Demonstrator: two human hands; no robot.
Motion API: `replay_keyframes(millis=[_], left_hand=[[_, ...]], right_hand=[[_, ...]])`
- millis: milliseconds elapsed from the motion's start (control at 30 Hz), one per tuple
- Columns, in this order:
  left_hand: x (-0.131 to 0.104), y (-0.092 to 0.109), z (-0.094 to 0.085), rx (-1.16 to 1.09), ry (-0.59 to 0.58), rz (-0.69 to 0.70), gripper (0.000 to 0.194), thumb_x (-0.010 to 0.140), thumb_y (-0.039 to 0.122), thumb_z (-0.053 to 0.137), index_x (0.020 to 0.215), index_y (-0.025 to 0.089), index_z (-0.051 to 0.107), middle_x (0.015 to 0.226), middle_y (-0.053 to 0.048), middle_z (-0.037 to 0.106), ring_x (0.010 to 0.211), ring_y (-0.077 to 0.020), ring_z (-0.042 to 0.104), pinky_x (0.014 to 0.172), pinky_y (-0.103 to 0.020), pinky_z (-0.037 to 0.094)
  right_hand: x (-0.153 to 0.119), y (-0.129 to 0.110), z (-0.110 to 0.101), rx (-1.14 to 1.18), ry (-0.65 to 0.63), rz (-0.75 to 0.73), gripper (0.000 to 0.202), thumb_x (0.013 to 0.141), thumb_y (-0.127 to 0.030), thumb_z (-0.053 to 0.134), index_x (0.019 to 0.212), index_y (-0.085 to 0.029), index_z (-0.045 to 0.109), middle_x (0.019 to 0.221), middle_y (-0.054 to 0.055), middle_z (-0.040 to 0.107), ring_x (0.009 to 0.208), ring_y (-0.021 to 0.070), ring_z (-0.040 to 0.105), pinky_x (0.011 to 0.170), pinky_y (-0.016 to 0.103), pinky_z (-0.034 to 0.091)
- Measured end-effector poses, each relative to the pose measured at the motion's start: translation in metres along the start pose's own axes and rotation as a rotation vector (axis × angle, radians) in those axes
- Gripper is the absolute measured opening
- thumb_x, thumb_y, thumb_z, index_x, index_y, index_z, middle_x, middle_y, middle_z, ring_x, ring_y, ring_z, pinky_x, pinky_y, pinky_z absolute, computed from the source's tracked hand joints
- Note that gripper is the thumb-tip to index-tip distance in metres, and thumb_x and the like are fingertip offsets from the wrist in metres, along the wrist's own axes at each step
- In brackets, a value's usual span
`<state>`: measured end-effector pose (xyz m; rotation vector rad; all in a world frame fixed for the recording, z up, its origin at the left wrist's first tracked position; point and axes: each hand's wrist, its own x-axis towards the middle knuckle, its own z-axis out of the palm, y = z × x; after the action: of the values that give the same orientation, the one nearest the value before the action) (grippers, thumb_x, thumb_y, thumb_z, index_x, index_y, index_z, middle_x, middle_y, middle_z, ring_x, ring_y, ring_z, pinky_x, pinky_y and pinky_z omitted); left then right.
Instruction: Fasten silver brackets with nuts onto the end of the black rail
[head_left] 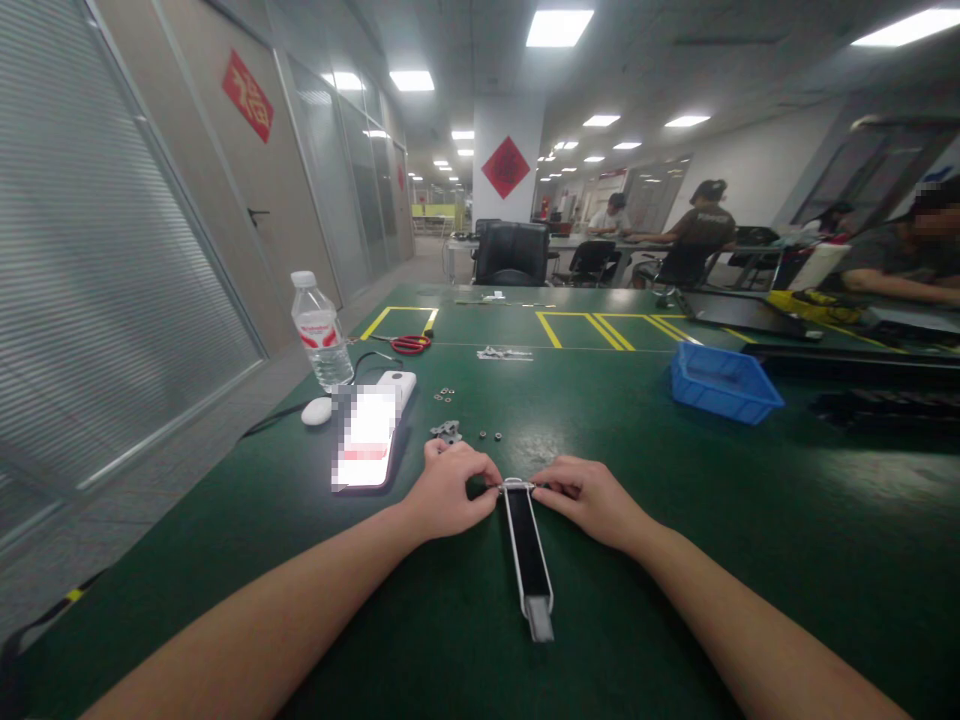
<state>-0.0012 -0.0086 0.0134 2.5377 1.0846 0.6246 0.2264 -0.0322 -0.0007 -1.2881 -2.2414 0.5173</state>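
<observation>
A long, narrow white frame with a black strip inside point(529, 545) lies on the green table between my hands. A grey tab point(539, 620) sticks out of its near end. My left hand point(454, 487) pinches the left side of the frame's far end, thumb against forefinger. From the other side, my right hand point(592, 500) pinches the same end. A thin metal bit shows at the fingertips, but its shape is too small to tell. Grey metal parts point(447, 431) lie just beyond my left hand. Two small nut-like pieces point(498, 436) are close by.
A lit phone point(367, 440), a white mouse-like object point(316, 411) and a water bottle point(321, 335) stand left. Red-handled scissors point(411, 344) and small washers point(444, 396) lie farther back. A blue bin point(724, 383) is at right. People sit at the back right.
</observation>
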Motion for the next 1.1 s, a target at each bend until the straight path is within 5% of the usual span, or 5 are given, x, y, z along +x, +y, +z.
replay_keyframes(millis=[233, 1100], left_hand=[[0.0002, 0.0006, -0.0005, 0.023, 0.002, 0.0, 0.008, 0.078, 0.025, 0.054, 0.082, 0.023, 0.061, 0.083, 0.004, 0.066, 0.086, -0.0168, 0.056, 0.085, -0.038, 0.021], [-0.001, 0.0018, -0.001, -0.003, 0.015, 0.014, 0.008, 0.077, 0.023, 0.054, 0.083, 0.023, 0.06, 0.084, 0.003, 0.066, 0.087, -0.0177, 0.055, 0.086, -0.038, 0.021]], right_hand=[[-0.0008, -0.0034, -0.0024, 0.001, -0.002, 0.019, 0.024, 0.083, -0.029, 0.058, 0.102, -0.019, 0.067, 0.067, 0.0, 0.055, 0.057, 0.0113, 0.047, 0.057, 0.024, 0.037], [-0.0009, -0.0077, -0.002, -0.034, 0.013, 0.001, 0.016, 0.085, -0.024, 0.052, 0.087, -0.019, 0.067, 0.066, 0.0, 0.053, 0.06, 0.0123, 0.048, 0.058, 0.024, 0.037]])
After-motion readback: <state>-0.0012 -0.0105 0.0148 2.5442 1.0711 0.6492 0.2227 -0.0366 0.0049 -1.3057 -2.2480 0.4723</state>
